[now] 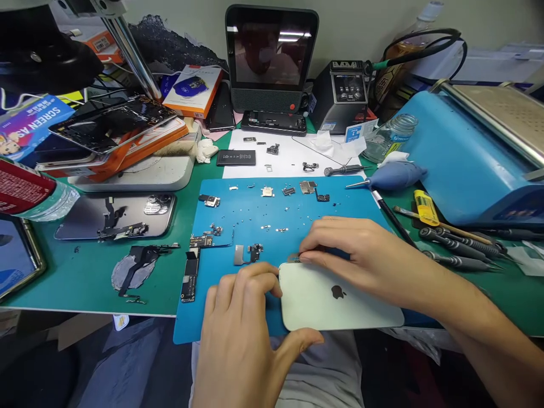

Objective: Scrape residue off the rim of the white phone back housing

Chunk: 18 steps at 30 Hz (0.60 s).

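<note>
A pale green phone back housing (317, 300) with a dark apple logo lies logo up on the near edge of a blue work mat (229, 218). My left hand (242, 317) is around its near left corner, fingertips curled against the left edge and thumb along the near edge. Thumb and fingers of my right hand (344, 243) pinch at the far edge, close to the camera corner, which they partly hide. Just beyond lie a small flex cable part (250, 254) and tiny screws. A phone logic board (190, 275) rests at the mat's left.
A black battery (236, 158) and small parts lie on white paper. At right are a blue air blower (397, 174), several screwdrivers (463, 246) and a blue machine (463, 164). A grey phone housing (127, 218) lies left, below stacked boxes. A screen device (272, 62) stands behind.
</note>
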Motion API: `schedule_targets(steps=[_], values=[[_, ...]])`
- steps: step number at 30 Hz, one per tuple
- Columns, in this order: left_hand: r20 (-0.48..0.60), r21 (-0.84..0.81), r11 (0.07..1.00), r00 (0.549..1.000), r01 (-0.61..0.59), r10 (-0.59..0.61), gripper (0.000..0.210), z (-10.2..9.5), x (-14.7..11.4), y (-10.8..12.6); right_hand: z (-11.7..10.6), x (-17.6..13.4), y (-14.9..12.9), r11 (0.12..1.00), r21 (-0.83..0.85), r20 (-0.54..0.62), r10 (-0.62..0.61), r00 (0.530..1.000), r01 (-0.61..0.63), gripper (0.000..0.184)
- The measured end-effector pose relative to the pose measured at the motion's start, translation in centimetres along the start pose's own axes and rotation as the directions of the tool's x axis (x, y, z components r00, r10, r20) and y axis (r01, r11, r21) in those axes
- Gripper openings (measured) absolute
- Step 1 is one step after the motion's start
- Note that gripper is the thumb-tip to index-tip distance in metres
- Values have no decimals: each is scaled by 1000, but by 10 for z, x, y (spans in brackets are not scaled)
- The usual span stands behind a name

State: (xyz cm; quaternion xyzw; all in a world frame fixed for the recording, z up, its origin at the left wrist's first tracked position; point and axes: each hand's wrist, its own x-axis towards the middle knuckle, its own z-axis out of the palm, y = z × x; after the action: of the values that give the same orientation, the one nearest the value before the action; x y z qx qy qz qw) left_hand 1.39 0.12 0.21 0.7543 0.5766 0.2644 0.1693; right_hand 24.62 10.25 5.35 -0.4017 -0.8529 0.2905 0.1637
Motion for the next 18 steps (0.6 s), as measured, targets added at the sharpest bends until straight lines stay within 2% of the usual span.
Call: schedule_targets(steps=[8,13,15,18], values=[[1,3,1000,1000,-16,16,53,-1,0,-1,4,-5,-3,995,-96,-23,-12,1000,10,28],[21,10,1000,1000,-11,11,73,-3,0,-1,-2,-10,-6,997,-79,-14,6,1000,-7,28],[33,12,1000,999,-16,16,82,-5,-1,-1,-7,-20,-6,993,-117,-67,-3,998,-4,30],[56,34,999,998,-25,23,87,-7,-3,-5,-13,-49,-5,973,-226,-262,-7,965,-54,32]])
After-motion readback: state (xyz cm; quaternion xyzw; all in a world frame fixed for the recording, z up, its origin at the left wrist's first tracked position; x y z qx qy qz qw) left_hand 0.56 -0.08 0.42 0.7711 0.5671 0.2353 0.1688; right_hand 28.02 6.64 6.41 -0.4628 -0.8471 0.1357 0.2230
